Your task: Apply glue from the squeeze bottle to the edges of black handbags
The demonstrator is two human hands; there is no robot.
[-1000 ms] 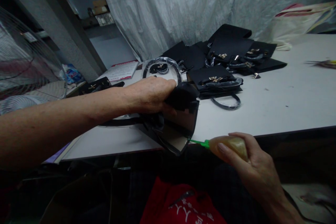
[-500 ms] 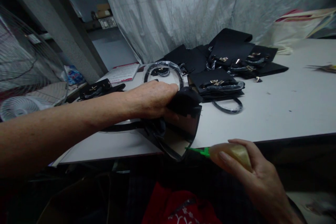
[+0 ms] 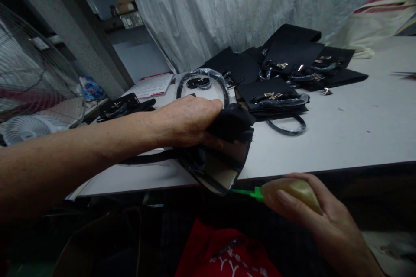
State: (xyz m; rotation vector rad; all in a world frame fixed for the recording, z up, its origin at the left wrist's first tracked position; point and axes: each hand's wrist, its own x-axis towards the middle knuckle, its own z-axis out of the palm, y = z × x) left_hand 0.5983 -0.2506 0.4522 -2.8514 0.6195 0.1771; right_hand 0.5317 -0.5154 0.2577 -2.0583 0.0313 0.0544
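My left hand (image 3: 191, 119) is closed around a black handbag (image 3: 245, 149) at the table's front edge. The bag is tilted, and its tan inner side faces me. A plastic-wrapped handle (image 3: 224, 88) loops up behind the hand. In my right hand (image 3: 328, 212) is a yellowish squeeze bottle (image 3: 292, 194) with a thin green nozzle (image 3: 245, 192). The nozzle tip is at the bag's lower corner; whether it touches there I cannot tell. My left fingers are partly hidden under the bag.
Black bag pieces with gold clasps (image 3: 292, 58) are heaped on the white table (image 3: 338, 138), with a wrapped loose handle (image 3: 287, 130) nearby. Another black bag (image 3: 120, 106), a printed sheet (image 3: 151, 85) and a white fan (image 3: 26, 127) are on the left. A cloth bag (image 3: 380, 26) stands far right.
The nozzle tip has shifted slightly down along the bag's edge to its lower corner, and my right hand has moved a little right. My left hand keeps its hold.
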